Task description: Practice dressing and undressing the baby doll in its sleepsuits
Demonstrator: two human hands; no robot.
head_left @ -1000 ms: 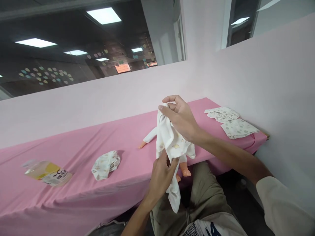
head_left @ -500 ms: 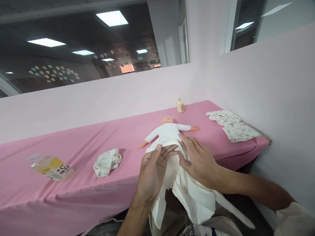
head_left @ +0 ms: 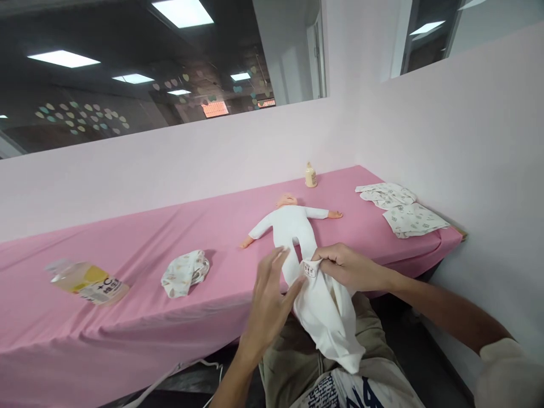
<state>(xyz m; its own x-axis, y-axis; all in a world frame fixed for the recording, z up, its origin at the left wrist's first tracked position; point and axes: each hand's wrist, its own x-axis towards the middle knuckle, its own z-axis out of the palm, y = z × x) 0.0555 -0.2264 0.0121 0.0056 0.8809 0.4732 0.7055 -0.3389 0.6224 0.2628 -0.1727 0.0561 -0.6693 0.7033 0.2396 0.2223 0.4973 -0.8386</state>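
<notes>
A doll (head_left: 293, 222) with a white cloth body lies on its back on the pink-covered table (head_left: 221, 226), its legs towards me. My right hand (head_left: 346, 266) pinches a white baby garment (head_left: 325, 317) at its neck edge, where a small printed label shows. From there the garment hangs over the table's front edge above my lap. My left hand (head_left: 272, 294) is beside the doll's leg with its fingers stretched and apart. Its thumb tip meets the garment's edge near the label.
On the left a large bottle with a yellow label (head_left: 91, 283) lies tilted beside a crumpled patterned cloth (head_left: 186, 273). A small pump bottle (head_left: 310, 175) stands at the back. Patterned baby clothes (head_left: 412, 220) lie at the right end, near the wall.
The white garment, earlier spread across both hands over the doll's legs, has come down towards me, uncovering the legs. My right hand has closed on its neck edge; my left hand has opened out.
</notes>
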